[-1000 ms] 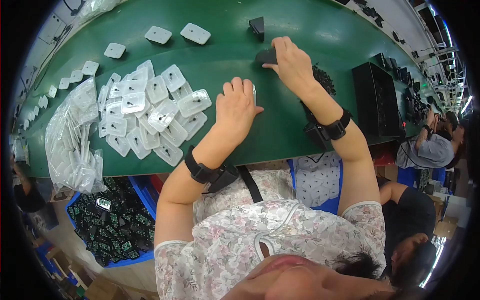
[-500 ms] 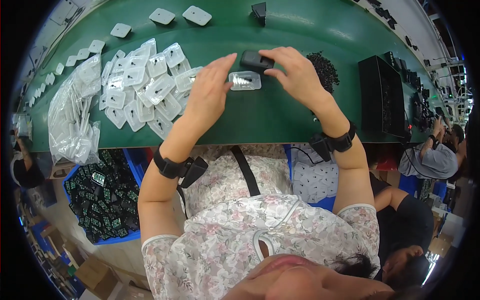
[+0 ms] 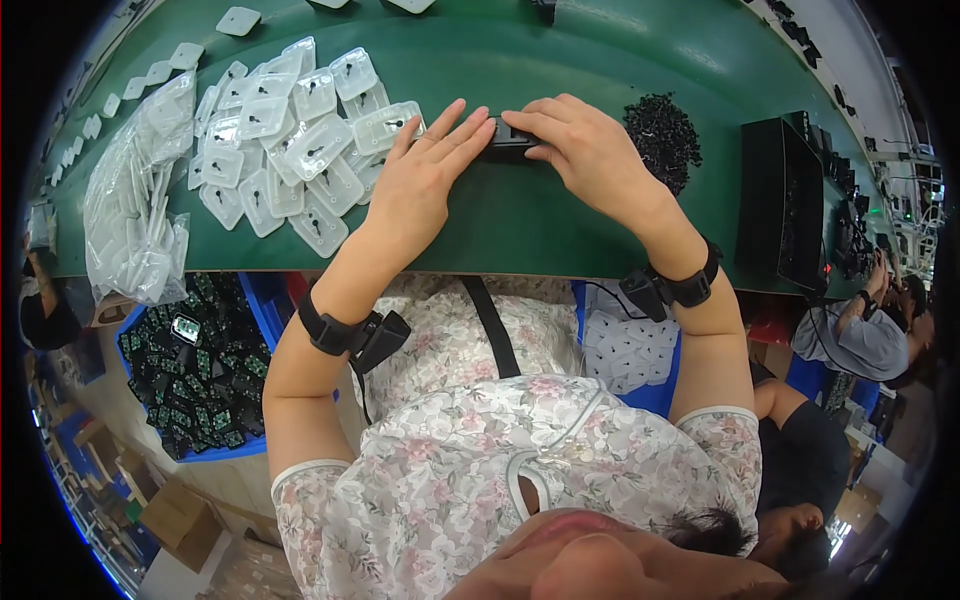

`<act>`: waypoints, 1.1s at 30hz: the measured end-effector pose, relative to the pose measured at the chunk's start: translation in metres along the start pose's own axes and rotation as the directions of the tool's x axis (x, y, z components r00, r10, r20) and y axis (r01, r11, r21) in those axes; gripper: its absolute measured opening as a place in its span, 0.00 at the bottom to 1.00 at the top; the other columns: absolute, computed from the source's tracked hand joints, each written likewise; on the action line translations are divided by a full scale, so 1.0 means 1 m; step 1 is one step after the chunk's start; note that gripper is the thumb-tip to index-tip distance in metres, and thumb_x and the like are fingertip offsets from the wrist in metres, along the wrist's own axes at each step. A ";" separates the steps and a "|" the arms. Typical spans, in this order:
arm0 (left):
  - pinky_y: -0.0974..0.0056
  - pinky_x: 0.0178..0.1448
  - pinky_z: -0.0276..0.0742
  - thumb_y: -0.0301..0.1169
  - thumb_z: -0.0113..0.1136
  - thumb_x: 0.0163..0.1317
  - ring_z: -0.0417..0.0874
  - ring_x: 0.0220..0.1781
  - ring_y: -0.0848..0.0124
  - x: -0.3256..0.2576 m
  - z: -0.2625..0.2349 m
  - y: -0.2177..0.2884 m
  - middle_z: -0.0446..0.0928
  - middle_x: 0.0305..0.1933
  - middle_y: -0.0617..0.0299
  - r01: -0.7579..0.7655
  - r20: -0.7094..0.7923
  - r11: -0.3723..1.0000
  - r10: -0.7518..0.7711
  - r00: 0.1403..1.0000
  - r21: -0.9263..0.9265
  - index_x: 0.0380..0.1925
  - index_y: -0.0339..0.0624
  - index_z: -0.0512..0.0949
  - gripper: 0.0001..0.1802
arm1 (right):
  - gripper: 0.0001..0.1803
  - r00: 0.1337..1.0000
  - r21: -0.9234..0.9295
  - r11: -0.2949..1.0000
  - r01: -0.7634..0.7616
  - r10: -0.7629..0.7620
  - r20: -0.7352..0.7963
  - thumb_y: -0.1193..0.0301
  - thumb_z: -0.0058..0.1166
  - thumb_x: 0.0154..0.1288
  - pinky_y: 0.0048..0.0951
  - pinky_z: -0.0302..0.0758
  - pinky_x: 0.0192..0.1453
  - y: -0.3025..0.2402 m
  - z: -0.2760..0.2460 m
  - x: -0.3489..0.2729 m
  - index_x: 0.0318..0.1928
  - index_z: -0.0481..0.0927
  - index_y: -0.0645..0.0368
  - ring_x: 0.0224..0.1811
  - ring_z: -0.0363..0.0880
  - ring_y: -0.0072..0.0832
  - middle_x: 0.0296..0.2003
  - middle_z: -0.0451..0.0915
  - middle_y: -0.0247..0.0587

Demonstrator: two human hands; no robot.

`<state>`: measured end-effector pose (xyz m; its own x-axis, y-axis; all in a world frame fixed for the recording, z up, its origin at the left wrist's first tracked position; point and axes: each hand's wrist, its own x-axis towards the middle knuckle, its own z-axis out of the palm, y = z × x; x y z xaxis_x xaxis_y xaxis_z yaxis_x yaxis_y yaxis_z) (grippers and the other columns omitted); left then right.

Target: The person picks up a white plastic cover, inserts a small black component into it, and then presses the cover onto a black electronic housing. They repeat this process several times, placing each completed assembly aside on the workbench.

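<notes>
Item: my floral top [image 3: 440,450], white with pink and grey, a black strap [image 3: 490,330] running down its front.
Item: two black wristbands, one on my left wrist [image 3: 335,335], one on my right [image 3: 690,288], each with a black block attached.
Item: blue bin [image 3: 262,310] at my left, below the table edge, filled with green-and-black circuit pieces [image 3: 190,370].
Item: second blue bin [image 3: 655,400] by my right elbow, holding white pieces [image 3: 628,350].
Item: green table [image 3: 560,235], spanning the width in front of me.
Item: black casing [image 3: 512,140], on the table between my hands, mostly covered by my fingers.
Item: my right hand [image 3: 590,150], pinching the casing's right end, forefinger at the far edge, thumb at the near one.
Item: my left hand [image 3: 415,185], fingers straight, little finger set apart, fingertips against the casing's left end; thumb hidden, so I cannot tell whether it grips.
Item: clear bag [image 3: 140,220] of white pieces, far left.
Item: pile of pale round-cornered trays [image 3: 320,145], just beyond my left hand.
Item: heap of small black parts [image 3: 663,145], right of my right hand.
Item: black box [image 3: 760,200], open, further right.
Item: row of white pieces [image 3: 185,57], along the far left.
</notes>
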<state>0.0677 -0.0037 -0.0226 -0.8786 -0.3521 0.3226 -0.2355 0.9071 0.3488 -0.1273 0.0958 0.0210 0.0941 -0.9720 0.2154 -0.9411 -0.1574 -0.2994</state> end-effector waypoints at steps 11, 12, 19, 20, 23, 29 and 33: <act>0.57 0.64 0.63 0.24 0.54 0.52 0.68 0.64 0.62 0.007 0.005 0.012 0.70 0.60 0.54 -0.063 -0.047 0.982 0.072 0.996 0.179 0.57 0.36 0.69 0.28 | 0.22 0.998 0.074 0.997 -0.039 0.043 -0.050 0.79 0.57 0.52 0.33 0.76 0.45 0.005 0.001 0.000 0.51 0.77 0.54 0.42 0.77 0.39 0.42 0.77 0.40; 0.58 0.62 0.66 0.26 0.57 0.51 0.70 0.61 0.61 0.008 0.008 0.014 0.72 0.58 0.53 -0.041 -0.085 0.985 0.055 0.995 0.167 0.55 0.34 0.69 0.28 | 0.21 0.998 0.151 0.987 -0.063 0.065 -0.012 0.79 0.56 0.53 0.32 0.76 0.45 0.009 0.000 0.002 0.50 0.77 0.55 0.41 0.78 0.37 0.42 0.78 0.40; 0.58 0.50 0.72 0.29 0.62 0.50 0.77 0.47 0.60 0.036 0.011 0.003 0.77 0.47 0.52 0.016 -0.104 0.992 -0.003 0.995 0.125 0.49 0.31 0.73 0.24 | 0.18 0.932 0.675 0.655 -0.339 0.329 0.149 0.71 0.55 0.61 0.26 0.75 0.47 0.029 0.002 0.013 0.52 0.75 0.59 0.45 0.77 0.24 0.48 0.77 0.40; 0.60 0.46 0.73 0.30 0.61 0.53 0.79 0.43 0.62 0.036 0.014 -0.001 0.79 0.44 0.53 0.136 -0.119 0.988 -0.145 0.982 -0.080 0.47 0.30 0.74 0.22 | 0.19 0.904 0.773 0.510 -0.378 0.385 0.188 0.69 0.55 0.63 0.25 0.75 0.47 0.026 0.003 0.011 0.55 0.73 0.58 0.47 0.76 0.25 0.49 0.77 0.41; 0.65 0.39 0.74 0.32 0.58 0.59 0.81 0.37 0.68 0.042 0.008 0.004 0.81 0.38 0.55 0.326 0.016 0.692 -0.415 0.910 -0.645 0.46 0.29 0.75 0.19 | 0.23 0.889 0.908 0.303 -0.289 0.436 0.137 0.68 0.54 0.65 0.27 0.70 0.55 0.015 0.003 0.005 0.58 0.67 0.62 0.51 0.73 0.26 0.50 0.75 0.43; 0.73 0.38 0.72 0.34 0.53 0.65 0.80 0.35 0.77 0.051 0.015 0.021 0.82 0.37 0.58 0.327 0.218 0.205 -0.423 0.880 -0.922 0.48 0.28 0.74 0.18 | 0.23 0.865 0.931 0.345 -0.115 0.496 -0.077 0.71 0.54 0.65 0.26 0.66 0.60 0.003 -0.003 0.016 0.59 0.68 0.62 0.53 0.72 0.25 0.50 0.76 0.40; 0.66 0.37 0.73 0.31 0.56 0.61 0.79 0.33 0.70 0.038 0.002 0.035 0.81 0.35 0.58 0.255 0.067 0.513 -0.356 0.932 -0.819 0.46 0.33 0.76 0.16 | 0.21 0.812 0.529 0.837 -0.142 0.404 -0.420 0.71 0.52 0.66 0.21 0.69 0.51 0.073 -0.021 0.034 0.60 0.72 0.56 0.44 0.71 0.18 0.42 0.76 0.32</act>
<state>0.0253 0.0152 -0.0003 -0.7626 -0.6361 0.1175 -0.0047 0.1871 0.9823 -0.2000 0.0546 0.0263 -0.4403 -0.7800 0.4447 -0.6288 -0.0857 -0.7729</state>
